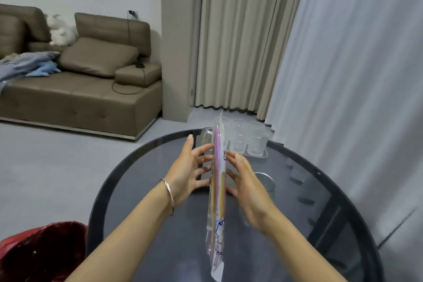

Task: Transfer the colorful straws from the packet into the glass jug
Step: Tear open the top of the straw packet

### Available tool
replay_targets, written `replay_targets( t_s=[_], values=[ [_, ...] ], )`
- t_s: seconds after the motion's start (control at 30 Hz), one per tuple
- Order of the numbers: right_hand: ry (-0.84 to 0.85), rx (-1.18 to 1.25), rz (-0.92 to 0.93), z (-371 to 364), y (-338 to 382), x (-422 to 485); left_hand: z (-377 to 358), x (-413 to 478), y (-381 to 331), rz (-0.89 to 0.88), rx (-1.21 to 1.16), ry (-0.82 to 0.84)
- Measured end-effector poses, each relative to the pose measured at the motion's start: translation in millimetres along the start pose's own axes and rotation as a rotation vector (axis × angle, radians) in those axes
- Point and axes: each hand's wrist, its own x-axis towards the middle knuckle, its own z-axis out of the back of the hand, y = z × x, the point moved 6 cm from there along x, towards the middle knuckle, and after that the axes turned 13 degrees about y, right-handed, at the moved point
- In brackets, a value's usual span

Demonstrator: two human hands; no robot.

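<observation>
A long clear plastic packet of colorful straws (pixel 218 192), pink and yellow showing, stands on edge above the round dark glass table (pixel 295 231), pointing away from me. My left hand (pixel 185 171) presses its left side with spread, straight fingers. My right hand (pixel 246 182) presses the right side with straight fingers. The packet is sandwiched between both hands. A clear glass jug (pixel 204 137) stands just behind my left hand, mostly hidden by the hand and the packet.
Several clear glasses on a tray (pixel 248 142) stand at the table's far edge. A round metal lid (pixel 265 179) lies right of my right hand. A red-lined bin (pixel 41 252) is at lower left. A brown sofa (pixel 80 80) and curtains (pixel 343 75) lie beyond.
</observation>
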Motion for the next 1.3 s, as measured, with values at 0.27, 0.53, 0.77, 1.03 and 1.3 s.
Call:
replay_targets(
  t_s=[0.27, 0.53, 0.77, 1.03, 1.3],
  values=[
    [-0.051, 0.046, 0.104, -3.3, 22.0, -57.0, -45.3, -37.9, -2.7, -0.072, 0.140, 0.040],
    [-0.090, 0.057, 0.197, -19.5, 41.5, -82.8, -52.0, -72.0, 1.2, -0.203, 0.181, -0.031],
    [-0.073, 0.021, 0.175, -28.9, 64.6, -89.8, -61.1, -78.7, -32.8, -0.222, 0.328, 0.035],
    [-0.014, 0.031, 0.204, -42.1, 79.7, -101.0, -76.1, -101.2, -39.0, -0.294, 0.426, 0.089],
    [0.008, 0.059, 0.165, -54.8, 82.3, -114.5, -73.6, -111.4, -33.5, -0.243, 0.386, 0.097]
  ],
)
